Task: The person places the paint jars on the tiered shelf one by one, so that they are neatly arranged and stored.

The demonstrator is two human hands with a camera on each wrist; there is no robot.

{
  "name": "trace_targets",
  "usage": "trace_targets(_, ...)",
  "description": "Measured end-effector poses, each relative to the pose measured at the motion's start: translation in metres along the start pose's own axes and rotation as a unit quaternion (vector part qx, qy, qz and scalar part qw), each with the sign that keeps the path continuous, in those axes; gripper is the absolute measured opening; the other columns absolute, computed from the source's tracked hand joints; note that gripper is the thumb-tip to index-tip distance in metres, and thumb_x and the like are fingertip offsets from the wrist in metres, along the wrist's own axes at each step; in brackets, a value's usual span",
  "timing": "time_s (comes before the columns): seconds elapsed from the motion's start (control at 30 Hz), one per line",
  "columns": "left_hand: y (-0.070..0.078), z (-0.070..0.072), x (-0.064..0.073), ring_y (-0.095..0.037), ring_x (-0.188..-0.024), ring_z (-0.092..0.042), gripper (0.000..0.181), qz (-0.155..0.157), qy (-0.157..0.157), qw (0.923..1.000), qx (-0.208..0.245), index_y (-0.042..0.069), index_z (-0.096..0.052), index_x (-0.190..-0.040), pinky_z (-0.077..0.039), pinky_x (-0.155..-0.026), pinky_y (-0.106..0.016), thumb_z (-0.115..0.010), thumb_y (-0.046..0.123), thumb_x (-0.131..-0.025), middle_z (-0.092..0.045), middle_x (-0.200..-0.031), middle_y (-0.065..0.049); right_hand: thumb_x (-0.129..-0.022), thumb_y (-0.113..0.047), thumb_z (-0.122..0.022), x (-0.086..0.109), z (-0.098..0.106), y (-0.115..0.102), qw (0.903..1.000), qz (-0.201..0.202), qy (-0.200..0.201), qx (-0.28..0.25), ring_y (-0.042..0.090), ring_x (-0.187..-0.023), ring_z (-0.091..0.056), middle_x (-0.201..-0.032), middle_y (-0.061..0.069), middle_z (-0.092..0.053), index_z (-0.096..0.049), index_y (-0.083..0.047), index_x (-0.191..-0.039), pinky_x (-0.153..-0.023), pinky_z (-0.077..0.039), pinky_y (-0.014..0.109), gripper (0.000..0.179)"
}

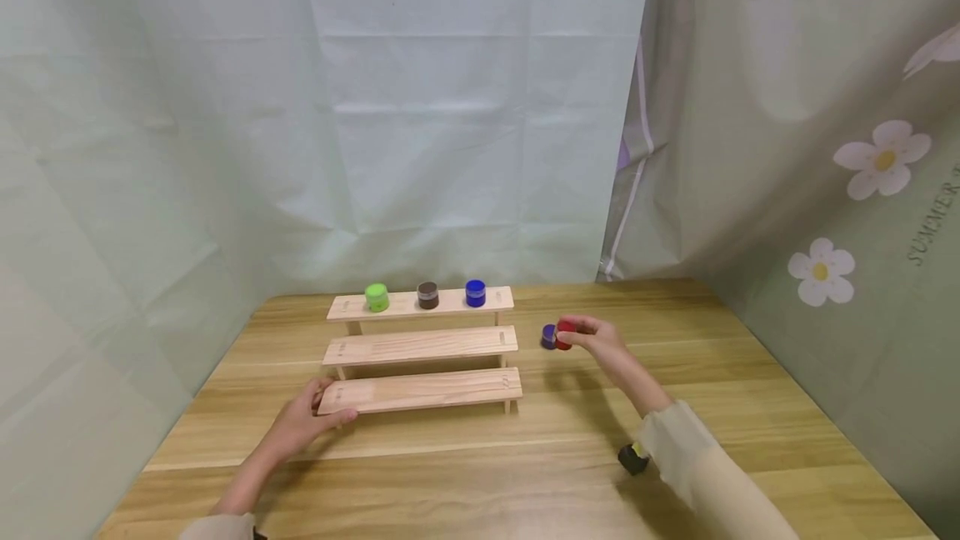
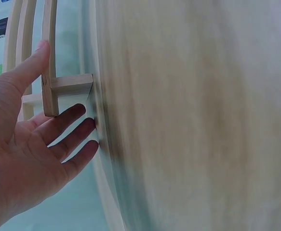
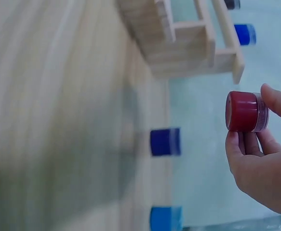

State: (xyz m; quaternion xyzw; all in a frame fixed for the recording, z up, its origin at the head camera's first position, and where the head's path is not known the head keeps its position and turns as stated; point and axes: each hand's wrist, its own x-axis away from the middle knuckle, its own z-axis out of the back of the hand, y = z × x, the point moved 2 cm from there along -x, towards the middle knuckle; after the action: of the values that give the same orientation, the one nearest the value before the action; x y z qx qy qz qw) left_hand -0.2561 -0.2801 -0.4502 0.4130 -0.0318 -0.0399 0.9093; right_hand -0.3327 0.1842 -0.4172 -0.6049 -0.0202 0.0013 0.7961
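Note:
My right hand (image 1: pixel 596 338) pinches a small red paint jar (image 3: pixel 244 111) between thumb and fingers, above the table. In the head view, a purple paint jar (image 1: pixel 549 337) stands just left of it. At the left end of a three-step wooden rack (image 1: pixel 423 390), my left hand (image 1: pixel 300 417) holds the lowest board, thumb along the front edge and fingers round the end. On the top step stand a green jar (image 1: pixel 377 297), a dark brown jar (image 1: pixel 427 295) and a blue jar (image 1: pixel 476 293). The lower two steps carry no jars.
The right wrist view also shows a light blue jar (image 3: pixel 166 219) on the table, beyond the purple one. A small black object (image 1: pixel 633 458) sits by the right cuff. Pale curtains (image 1: pixel 480 123) hang behind the wooden table (image 1: pixel 450 482) and at both sides.

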Motion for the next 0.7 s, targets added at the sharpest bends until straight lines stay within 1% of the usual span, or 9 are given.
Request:
trace_targets(0.13, -0.001, 0.000, 0.000, -0.035, -0.117, -0.060, 0.076, 0.000, 0.005, 1.0000, -0.007, -0.006, -0.035, -0.140, -0.049, -0.089, -0.039, -0.073, 0.033, -0.087, -0.057, -0.130, -0.034, -0.089, -0.020, -0.071, 0.000, -0.013, -0.018, 0.9998, 0.008, -0.018, -0.002, 0.026, -0.114, -0.061, -0.128, 0.017, -0.063, -0.057, -0.005, -0.134, -0.110, -0.038, 0.050, 0.050)
trace_targets(0.2, -0.002, 0.000, -0.001, -0.034, -0.115, -0.061, 0.076, 0.002, 0.008, 0.9999, -0.008, -0.006, -0.036, -0.139, -0.049, -0.089, -0.039, -0.074, 0.033, -0.087, -0.058, -0.129, -0.034, -0.089, -0.018, -0.070, 0.001, -0.020, -0.025, 0.9995, 0.011, -0.028, -0.009, 0.024, -0.111, -0.062, -0.127, 0.017, -0.063, -0.057, -0.004, -0.134, -0.108, -0.041, 0.048, 0.049)
trace_targets(0.27, -0.003, 0.000, -0.001, -0.031, -0.111, -0.063, 0.076, 0.002, 0.009, 0.9999, -0.007, -0.006, -0.036, -0.139, -0.049, -0.086, -0.036, -0.074, 0.033, -0.086, -0.059, -0.128, -0.033, -0.090, -0.018, -0.070, 0.002, -0.028, -0.032, 0.9991, 0.014, -0.039, -0.012, 0.019, -0.105, -0.064, -0.127, 0.018, -0.064, -0.057, -0.005, -0.134, -0.101, -0.047, 0.042, 0.048)
trace_targets(0.33, -0.004, 0.000, 0.000, -0.031, -0.110, -0.063, 0.076, 0.003, 0.009, 0.9999, -0.001, -0.007, -0.036, -0.139, -0.050, -0.086, -0.036, -0.074, 0.032, -0.086, -0.059, -0.128, -0.033, -0.089, -0.018, -0.071, 0.001, -0.037, -0.038, 0.9986, 0.016, -0.048, -0.013, 0.017, -0.101, -0.065, -0.126, 0.018, -0.064, -0.059, -0.005, -0.133, -0.090, -0.052, 0.035, 0.047)
trace_targets(0.4, -0.003, -0.001, 0.001, -0.031, -0.110, -0.063, 0.076, 0.002, 0.011, 0.9999, 0.003, -0.007, -0.036, -0.139, -0.050, -0.086, -0.034, -0.075, 0.031, -0.086, -0.059, -0.128, -0.033, -0.089, -0.019, -0.071, 0.000, -0.044, -0.042, 0.9983, 0.022, -0.054, -0.004, 0.015, -0.098, -0.063, -0.124, 0.017, -0.065, -0.060, -0.006, -0.131, -0.080, -0.050, 0.027, 0.046)
trace_targets(0.47, -0.001, -0.003, 0.001, -0.031, -0.110, -0.064, 0.075, -0.005, 0.010, 0.9999, 0.007, -0.007, -0.036, -0.139, -0.050, -0.085, -0.034, -0.075, 0.031, -0.086, -0.059, -0.127, -0.033, -0.088, -0.020, -0.072, -0.001, -0.052, -0.046, 0.9980, 0.027, -0.057, 0.005, 0.016, -0.096, -0.061, -0.122, 0.015, -0.067, -0.062, -0.009, -0.130, -0.073, -0.046, 0.026, 0.044)
trace_targets(0.53, 0.001, -0.005, 0.001, -0.031, -0.109, -0.064, 0.074, -0.011, 0.009, 0.9998, 0.013, -0.007, -0.037, -0.139, -0.050, -0.084, -0.033, -0.074, 0.029, -0.086, -0.060, -0.126, -0.033, -0.088, -0.020, -0.072, -0.001, -0.060, -0.050, 0.9974, 0.035, -0.061, 0.012, 0.018, -0.099, -0.060, -0.122, 0.014, -0.067, -0.063, -0.010, -0.129, -0.076, -0.046, 0.028, 0.042)
trace_targets(0.6, 0.002, -0.005, 0.002, -0.031, -0.110, -0.064, 0.073, -0.010, 0.010, 0.9998, 0.013, -0.006, -0.037, -0.138, -0.050, -0.084, -0.033, -0.075, 0.029, -0.086, -0.060, -0.126, -0.033, -0.089, -0.019, -0.072, -0.002, -0.071, -0.057, 0.9965, 0.044, -0.070, 0.009, 0.019, -0.100, -0.060, -0.121, 0.014, -0.067, -0.063, -0.009, -0.128, -0.082, -0.049, 0.033, 0.041)
trace_targets(0.7, 0.002, -0.003, 0.002, -0.033, -0.112, -0.063, 0.073, -0.007, 0.017, 0.9998, 0.010, -0.005, -0.038, -0.139, -0.050, -0.087, -0.037, -0.075, 0.030, -0.086, -0.058, -0.128, -0.033, -0.089, -0.016, -0.071, -0.003, -0.092, -0.067, 0.9945, 0.064, -0.082, -0.006, 0.022, -0.106, -0.062, -0.123, 0.015, -0.067, -0.063, -0.007, -0.128, -0.095, -0.050, 0.039, 0.041)
